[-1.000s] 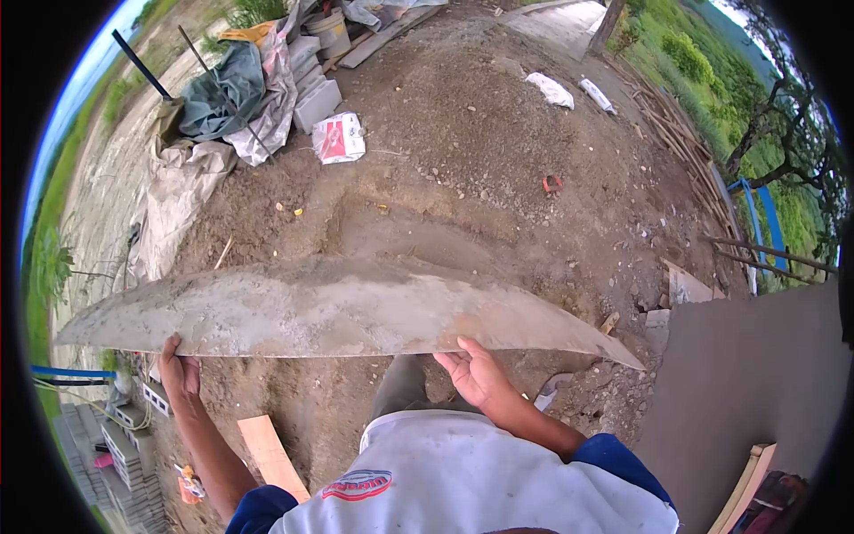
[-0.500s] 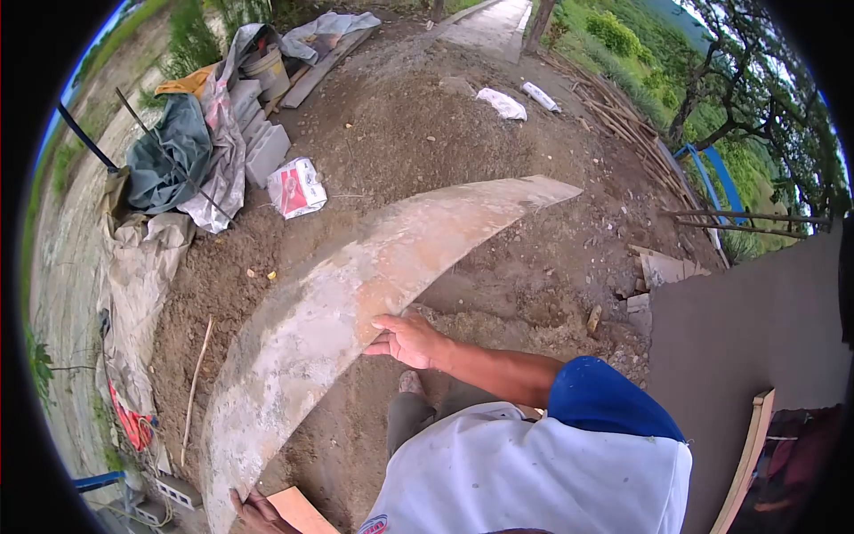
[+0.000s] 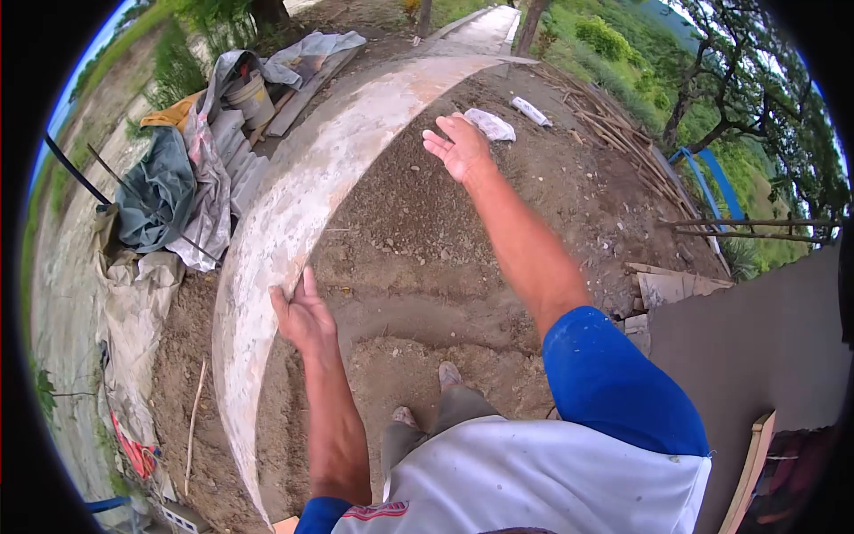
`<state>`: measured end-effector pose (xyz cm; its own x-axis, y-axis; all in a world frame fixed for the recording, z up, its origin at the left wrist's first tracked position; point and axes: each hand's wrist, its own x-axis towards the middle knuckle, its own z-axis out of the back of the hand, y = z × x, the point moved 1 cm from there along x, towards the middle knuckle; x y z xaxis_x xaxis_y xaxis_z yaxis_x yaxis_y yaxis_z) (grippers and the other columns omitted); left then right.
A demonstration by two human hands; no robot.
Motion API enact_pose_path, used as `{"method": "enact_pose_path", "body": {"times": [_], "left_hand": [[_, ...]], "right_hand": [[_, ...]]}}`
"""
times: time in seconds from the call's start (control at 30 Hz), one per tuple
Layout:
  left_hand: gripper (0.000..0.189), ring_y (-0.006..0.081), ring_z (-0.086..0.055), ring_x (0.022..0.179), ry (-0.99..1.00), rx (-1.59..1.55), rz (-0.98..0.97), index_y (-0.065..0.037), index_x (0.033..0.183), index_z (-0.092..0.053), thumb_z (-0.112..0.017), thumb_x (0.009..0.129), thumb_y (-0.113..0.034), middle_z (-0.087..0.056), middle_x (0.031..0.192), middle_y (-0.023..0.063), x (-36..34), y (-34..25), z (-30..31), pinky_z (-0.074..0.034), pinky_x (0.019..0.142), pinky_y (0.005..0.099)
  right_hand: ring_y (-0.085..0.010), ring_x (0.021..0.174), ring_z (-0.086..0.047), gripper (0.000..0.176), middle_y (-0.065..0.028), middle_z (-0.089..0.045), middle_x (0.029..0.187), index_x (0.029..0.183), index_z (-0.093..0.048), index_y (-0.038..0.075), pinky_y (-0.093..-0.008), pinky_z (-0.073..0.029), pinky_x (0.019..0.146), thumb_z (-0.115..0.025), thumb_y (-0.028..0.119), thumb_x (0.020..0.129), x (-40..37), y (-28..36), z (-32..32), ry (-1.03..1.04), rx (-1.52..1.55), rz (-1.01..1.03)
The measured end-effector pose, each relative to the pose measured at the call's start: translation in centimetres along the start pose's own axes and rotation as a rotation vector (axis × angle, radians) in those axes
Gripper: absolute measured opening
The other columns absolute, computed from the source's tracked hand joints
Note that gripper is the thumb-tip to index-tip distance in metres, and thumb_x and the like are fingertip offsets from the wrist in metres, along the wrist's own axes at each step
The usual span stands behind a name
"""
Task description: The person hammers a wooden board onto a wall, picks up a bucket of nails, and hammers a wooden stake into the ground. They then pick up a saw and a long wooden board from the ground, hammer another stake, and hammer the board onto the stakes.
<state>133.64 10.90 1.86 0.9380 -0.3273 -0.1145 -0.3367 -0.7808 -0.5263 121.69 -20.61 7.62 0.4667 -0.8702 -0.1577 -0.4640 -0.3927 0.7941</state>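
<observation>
A long, pale board [image 3: 307,187] stained with cement curves across the left and middle of the view, up to the far path. My left hand [image 3: 304,313] is at its near edge, thumb and fingers closed on it. To the right of the board's far part, my right hand [image 3: 460,147] is raised, holding nothing, with its fingers apart. A white bag [image 3: 491,125] lies on the ground just beyond my right hand.
Tarps [image 3: 160,191], a bucket [image 3: 250,100] and grey blocks [image 3: 246,182] are piled at the left. Long sticks [image 3: 618,133] lie at the upper right. A grey wall [image 3: 747,329] stands at the right. A thin stick [image 3: 195,427] lies at the lower left.
The board has swung up and away, now covering the red and white bag. My right hand has let go of it and moved up. My left hand has moved up along its edge.
</observation>
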Motion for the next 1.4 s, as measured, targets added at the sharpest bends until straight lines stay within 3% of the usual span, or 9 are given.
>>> {"method": "enact_pose_path", "body": {"times": [0.23, 0.37, 0.4, 0.43, 0.53, 0.67, 0.9, 1.13, 1.4], "left_hand": [[0.084, 0.0358, -0.057, 0.116, 0.851, 0.547, 0.769, -0.015, 0.153, -0.007, -0.062, 0.092, -0.035, -0.038, 0.144, 0.0252, 0.3, 23.9, -9.2, -0.055, 0.085, 0.0393], [0.070, 0.0258, -0.065, 0.101, 1.039, 0.968, 1.242, -0.012, 0.149, -0.029, -0.064, 0.092, -0.034, -0.057, 0.130, 0.0177, -10.8, 25.7, 3.4, -0.056, 0.079, 0.0357], [0.061, 0.0211, -0.065, 0.099, 1.165, 1.124, 1.263, -0.012, 0.144, -0.039, -0.062, 0.091, -0.030, -0.061, 0.124, 0.0149, -12.5, 24.8, 7.9, -0.055, 0.078, 0.0328], [0.054, 0.0175, -0.064, 0.096, 1.280, 1.262, 1.240, -0.009, 0.137, -0.049, -0.063, 0.089, -0.029, -0.066, 0.116, 0.0117, -14.3, 22.7, 10.1, -0.053, 0.079, 0.0315], [0.050, 0.0275, -0.065, 0.099, 1.810, 1.391, 1.072, -0.003, 0.124, -0.057, -0.065, 0.085, -0.034, -0.067, 0.111, 0.0172, -16.4, 19.4, 15.6, -0.051, 0.084, 0.0380], [0.050, 0.0375, -0.062, 0.103, 2.386, 1.435, 0.897, -0.001, 0.119, -0.059, -0.063, 0.085, -0.036, -0.066, 0.110, 0.0209, -16.6, 19.8, 12.5, -0.048, 0.089, 0.0434], [0.049, 0.0311, -0.066, 0.102, 2.313, 1.405, 0.855, 0.002, 0.124, -0.055, -0.065, 0.084, -0.024, -0.065, 0.112, 0.0235, -20.7, 23.5, 6.1, -0.051, 0.087, 0.0361], [0.037, 0.0235, -0.069, 0.079, 2.344, 1.832, 1.068, 0.000, 0.118, -0.061, -0.065, 0.084, -0.016, -0.071, 0.087, 0.0183, -16.8, 26.2, 15.0, -0.053, 0.072, 0.0334], [0.043, 0.0233, -0.067, 0.063, 2.141, 2.337, 1.226, 0.001, 0.126, -0.052, -0.065, 0.088, -0.016, -0.067, 0.085, 0.0183, -30.7, 27.0, 14.5, -0.048, 0.045, 0.0349]], "right_hand": [[-0.0229, 0.091, -0.066, 0.053, -0.0106, -0.060, 0.125, 0.139, -0.042, 0.004, -0.0351, -0.055, 0.077, -0.061, 0.023, 0.093, -16.8, -8.9, 28.2, 0.075, -0.476, -0.588], [-0.0188, 0.080, -0.067, 0.035, -0.0197, -0.066, 0.096, 0.102, -0.068, 0.005, -0.0345, -0.053, 0.071, -0.064, 0.033, 0.081, -42.2, -16.1, 56.9, -0.335, -1.455, -1.069], [-0.0249, 0.062, -0.064, 0.029, -0.0181, -0.065, 0.084, 0.094, -0.068, 0.006, -0.0398, -0.052, 0.064, -0.062, 0.031, 0.082, -51.6, -17.3, 62.2, -0.527, -1.768, -0.662], [-0.0264, 0.060, -0.063, 0.026, -0.0168, -0.067, 0.085, 0.097, -0.067, 0.007, -0.0474, -0.052, 0.061, -0.062, 0.028, 0.082, -59.5, -17.4, 67.6, -0.911, -1.325, -1.050], [-0.0297, 0.070, -0.064, 0.033, -0.0150, -0.065, 0.079, 0.111, -0.060, 0.006, -0.0465, -0.052, 0.049, -0.062, 0.022, 0.082, -71.0, -8.9, 60.5, -0.108, -1.915, -1.466], [-0.0194, 0.052, -0.060, 0.029, -0.0078, -0.069, 0.080, 0.099, -0.066, 0.010, -0.0337, -0.047, 0.040, -0.068, 0.029, 0.077, -79.5, -14.0, 56.3, -1.347, -0.541, -0.735], [-0.0271, 0.088, -0.068, 0.054, -0.0156, -0.070, 0.096, 0.111, -0.064, 0.002, -0.0344, -0.055, 0.078, -0.079, 0.023, 0.064, -67.6, -18.9, 37.2, -0.885, -1.014, -0.959], [-0.0274, 0.064, -0.066, 0.027, -0.0117, -0.066, 0.066, 0.082, -0.069, 0.007, -0.0365, -0.053, 0.059, -0.075, 0.020, 0.060, -77.2, -26.8, 39.2, -1.100, -0.346, -0.579], [-0.0190, 0.090, -0.067, 0.026, 0.0030, -0.068, 0.093, 0.098, -0.068, 0.022, -0.0405, -0.053, 0.073, -0.073, 0.028, 0.072, -95.2, -32.7, 47.6, -0.663, -1.338, -1.087]]}}
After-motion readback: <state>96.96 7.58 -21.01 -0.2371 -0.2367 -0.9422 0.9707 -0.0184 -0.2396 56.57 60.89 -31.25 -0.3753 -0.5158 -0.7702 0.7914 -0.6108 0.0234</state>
